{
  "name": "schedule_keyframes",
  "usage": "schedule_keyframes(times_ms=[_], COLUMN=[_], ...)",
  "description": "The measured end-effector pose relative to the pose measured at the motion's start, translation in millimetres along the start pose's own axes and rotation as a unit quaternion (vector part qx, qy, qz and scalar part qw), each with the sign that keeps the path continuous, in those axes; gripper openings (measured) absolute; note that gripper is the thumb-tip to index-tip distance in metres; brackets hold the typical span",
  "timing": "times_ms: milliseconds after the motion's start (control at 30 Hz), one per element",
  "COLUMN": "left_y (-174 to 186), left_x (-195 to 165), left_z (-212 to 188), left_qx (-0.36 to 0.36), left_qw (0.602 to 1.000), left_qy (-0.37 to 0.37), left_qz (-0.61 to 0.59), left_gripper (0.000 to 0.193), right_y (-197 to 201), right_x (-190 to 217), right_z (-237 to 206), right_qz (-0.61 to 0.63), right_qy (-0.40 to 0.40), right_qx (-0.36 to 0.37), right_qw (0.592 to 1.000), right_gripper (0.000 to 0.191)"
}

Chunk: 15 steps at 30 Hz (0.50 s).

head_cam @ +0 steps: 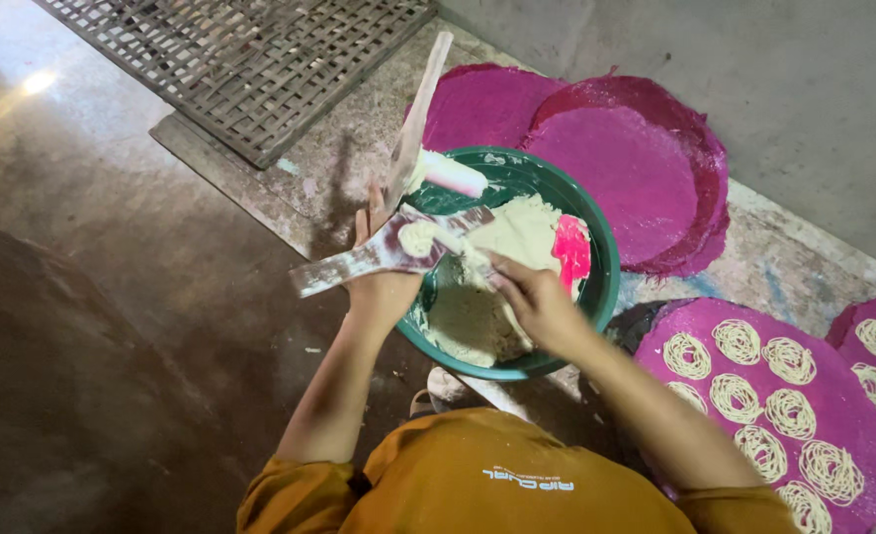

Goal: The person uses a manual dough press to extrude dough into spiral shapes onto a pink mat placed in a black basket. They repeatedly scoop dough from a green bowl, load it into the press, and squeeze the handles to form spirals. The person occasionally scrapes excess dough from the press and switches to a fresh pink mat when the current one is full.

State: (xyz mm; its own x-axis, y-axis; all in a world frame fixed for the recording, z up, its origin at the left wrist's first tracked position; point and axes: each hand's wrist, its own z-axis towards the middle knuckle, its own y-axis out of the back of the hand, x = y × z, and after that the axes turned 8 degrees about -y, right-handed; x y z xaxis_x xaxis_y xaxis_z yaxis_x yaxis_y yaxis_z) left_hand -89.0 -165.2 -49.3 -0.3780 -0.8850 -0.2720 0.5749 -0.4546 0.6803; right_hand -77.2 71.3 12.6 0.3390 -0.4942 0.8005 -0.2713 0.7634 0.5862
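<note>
Down on the rough concrete floor (161, 257), a round green bowl (604, 287) holds pale, lumpy dough (487, 297). Left hand (384, 282) fingers wrap a flat, dough-smeared wooden press (389, 247); right hand (537, 302) fingers pinch into the dough. Magenta discs (616, 168) lie beside it.

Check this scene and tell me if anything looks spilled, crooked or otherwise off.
Nothing looks spilled. The green bowl holds pale dough with a bright pink patch at one side, the one odd spot. The left hand holds a dough-smeared wooden press over the rim; the right hand is in the dough.
</note>
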Motion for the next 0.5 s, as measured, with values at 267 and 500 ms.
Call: schedule_keyframes(times_ms=[267, 500], left_y=[-26, -52], left_x=[59, -61], left_z=[15, -16], left_qx=[-0.01, 0.165], left_qw=[0.988, 0.526], left_qy=[0.138, 0.38], left_qz=[-0.073, -0.743], left_gripper=[0.028, 0.032], right_y=[-13, 47], right_x=[-56, -62], right_z=[-33, -33], right_qz=[-0.003, 0.176], right_qy=[-0.153, 0.115], right_qx=[0.137, -0.073], right_qw=[0.979, 0.975], right_gripper=[0.042, 0.083])
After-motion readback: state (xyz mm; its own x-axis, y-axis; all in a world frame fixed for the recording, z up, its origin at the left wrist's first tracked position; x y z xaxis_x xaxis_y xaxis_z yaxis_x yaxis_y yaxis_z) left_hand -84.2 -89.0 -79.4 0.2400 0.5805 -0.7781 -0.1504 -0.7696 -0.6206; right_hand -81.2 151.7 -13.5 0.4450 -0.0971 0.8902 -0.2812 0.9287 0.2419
